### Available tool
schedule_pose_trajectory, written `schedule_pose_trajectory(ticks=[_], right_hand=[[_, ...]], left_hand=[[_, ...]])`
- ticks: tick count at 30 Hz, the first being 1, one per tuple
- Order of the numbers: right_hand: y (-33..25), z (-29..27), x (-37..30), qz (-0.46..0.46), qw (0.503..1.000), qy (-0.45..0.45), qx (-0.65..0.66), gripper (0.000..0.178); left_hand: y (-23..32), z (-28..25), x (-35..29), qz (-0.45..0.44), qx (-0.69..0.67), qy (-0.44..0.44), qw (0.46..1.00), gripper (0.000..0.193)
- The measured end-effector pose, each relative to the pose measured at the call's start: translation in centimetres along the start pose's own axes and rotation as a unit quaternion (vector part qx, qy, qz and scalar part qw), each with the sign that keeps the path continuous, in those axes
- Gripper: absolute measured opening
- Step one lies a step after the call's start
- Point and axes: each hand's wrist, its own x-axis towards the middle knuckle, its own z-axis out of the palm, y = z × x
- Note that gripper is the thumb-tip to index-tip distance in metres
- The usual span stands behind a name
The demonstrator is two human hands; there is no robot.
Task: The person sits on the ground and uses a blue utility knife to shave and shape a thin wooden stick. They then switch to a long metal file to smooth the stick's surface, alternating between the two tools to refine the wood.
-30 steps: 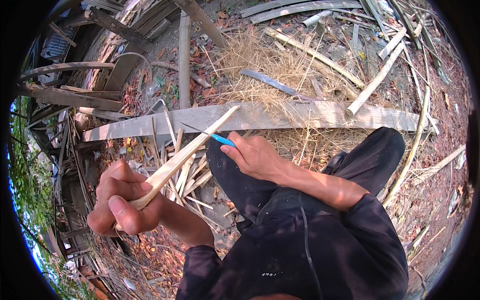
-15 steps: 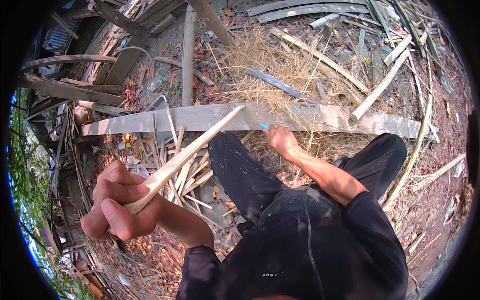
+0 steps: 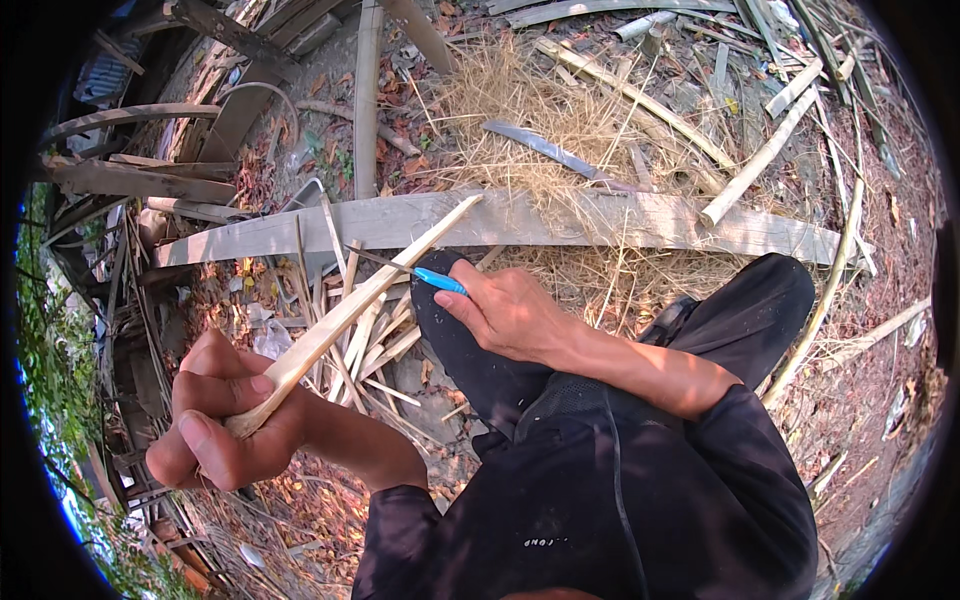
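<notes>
My left hand point(image 3: 225, 425) is closed around the thick end of a pale split bamboo strip point(image 3: 345, 322), which slants up and away to the right, its far tip over a long board. In my right hand point(image 3: 515, 312) is a knife point(image 3: 442, 281) with a bright blue handle and a thin dark blade. The blade points left and crosses the strip near its upper part; whether it touches the strip, I cannot tell. Both hands are in front of my bent legs, the right one above my left knee.
A grey wooden board point(image 3: 680, 226) runs crosswise beyond my knees. On dry straw point(image 3: 510, 95) behind it lies a long, dark-bladed tool point(image 3: 550, 150). Several split sticks point(image 3: 375, 345) are heaped between my hands. Stacked timber point(image 3: 150, 183) stands at left; poles point(image 3: 765, 160) lie at right.
My right hand has come left and nearer with the knife, from beside the board to the strip. The knife's blade now shows across the strip. My left hand has shifted slightly left.
</notes>
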Motion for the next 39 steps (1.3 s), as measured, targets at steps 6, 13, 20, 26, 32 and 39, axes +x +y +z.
schedule_pose_trajectory(ticks=[6,13,20,26,32,39], right_hand=[[1.3,1.0,0.1,0.009,0.999,0.006,-0.047,0.026],[16.8,3.4,-3.3,0.159,0.944,-0.011,-0.288,0.033],[14.2,-1.1,-3.3,0.255,0.936,-0.048,-0.237,0.037],[3.7,-1.5,-0.2,0.131,0.989,-0.065,-0.011,0.033],[-7.8,-3.7,1.5,0.035,0.988,-0.127,0.079,0.028],[-7.5,-3.5,0.4,0.045,0.989,-0.136,-0.024,0.028]], left_hand=[[-0.9,-0.8,-0.3,0.069,0.049,0.009,0.996,0.012],[-1.2,-0.4,-0.1,0.019,-0.021,0.014,1.000,0.011],[-0.8,-0.8,0.0,-0.005,0.019,-0.009,1.000,0.012],[-1.1,-0.6,0.0,0.018,0.010,-0.023,1.000,0.011],[-0.3,0.2,-0.2,0.025,-0.027,-0.056,0.998,0.010],[-0.2,1.2,-0.7,0.048,-0.032,-0.091,0.994,0.008]])
